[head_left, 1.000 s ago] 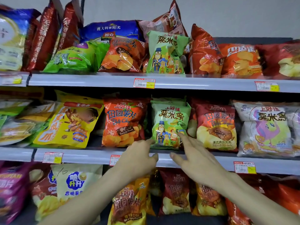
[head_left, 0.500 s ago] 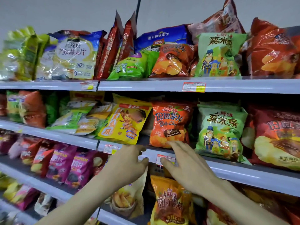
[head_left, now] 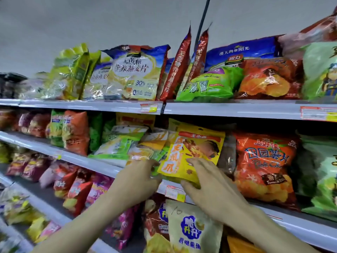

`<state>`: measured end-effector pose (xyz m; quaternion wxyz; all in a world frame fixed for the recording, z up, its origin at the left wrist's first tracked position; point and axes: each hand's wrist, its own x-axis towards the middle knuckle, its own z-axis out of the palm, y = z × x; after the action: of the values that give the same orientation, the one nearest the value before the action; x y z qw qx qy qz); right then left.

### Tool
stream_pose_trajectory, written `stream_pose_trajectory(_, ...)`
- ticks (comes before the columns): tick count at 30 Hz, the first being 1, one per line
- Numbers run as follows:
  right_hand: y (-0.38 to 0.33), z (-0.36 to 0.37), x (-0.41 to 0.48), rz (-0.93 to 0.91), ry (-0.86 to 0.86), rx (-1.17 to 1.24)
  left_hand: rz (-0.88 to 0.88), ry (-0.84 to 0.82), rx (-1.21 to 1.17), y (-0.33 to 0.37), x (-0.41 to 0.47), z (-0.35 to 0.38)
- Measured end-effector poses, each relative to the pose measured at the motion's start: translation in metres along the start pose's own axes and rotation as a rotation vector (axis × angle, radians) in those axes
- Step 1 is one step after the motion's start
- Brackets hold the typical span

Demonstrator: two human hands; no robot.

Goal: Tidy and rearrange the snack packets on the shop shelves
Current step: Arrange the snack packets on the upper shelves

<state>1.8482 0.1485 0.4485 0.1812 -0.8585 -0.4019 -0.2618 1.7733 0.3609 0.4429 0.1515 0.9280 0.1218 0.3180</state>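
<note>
Pouch (head_left: 193, 152), yellow glossy foil, frame centre, leans on grey middle shelf (head_left: 82, 159). Right hand (head_left: 206, 183) fingers clamp its bottom edge, likely to straighten it; left hand (head_left: 138, 178) fingers curl at its corner, grip unclear.

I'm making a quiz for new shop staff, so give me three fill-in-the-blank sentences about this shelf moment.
The right hand grips a packet coloured ___. The orange tomato crisp bag stands to that packet's ___. The cream bag with the blue logo sits one level ___ the packet.
Missing: yellow; right; below.
</note>
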Motion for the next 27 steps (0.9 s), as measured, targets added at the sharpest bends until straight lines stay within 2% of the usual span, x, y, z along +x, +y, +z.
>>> stream_pose_trajectory(4,-0.020,0.031,0.042,0.093,0.016,-0.049,-0.031,-0.017,-0.005,-0.059,0.042,-0.010)
stream_pose_trajectory(7,-0.017,0.056,0.068,0.245,0.023,-0.085,-0.053,-0.006,0.000,-0.108,0.071,-0.013)
stream_pose_trajectory(10,-0.006,0.069,0.081,0.380,0.102,-0.058,-0.089,0.020,0.027,-0.157,0.105,-0.014)
stream_pose_trajectory(16,0.015,0.068,0.084,0.643,0.241,0.137,-0.247,-0.044,-0.040,-0.254,0.187,0.001)
stream_pose_trajectory(20,0.024,0.064,0.085,0.719,0.266,0.413,-0.364,-0.072,-0.134,-0.306,0.229,0.019)
stream_pose_trajectory(24,0.021,0.059,0.087,0.767,0.243,0.700,-0.371,-0.099,-0.275,-0.318,0.249,0.023)
stream_pose_trajectory(27,0.020,0.051,0.090,0.830,0.155,0.797,-0.407,-0.079,-0.426,-0.319,0.257,0.021)
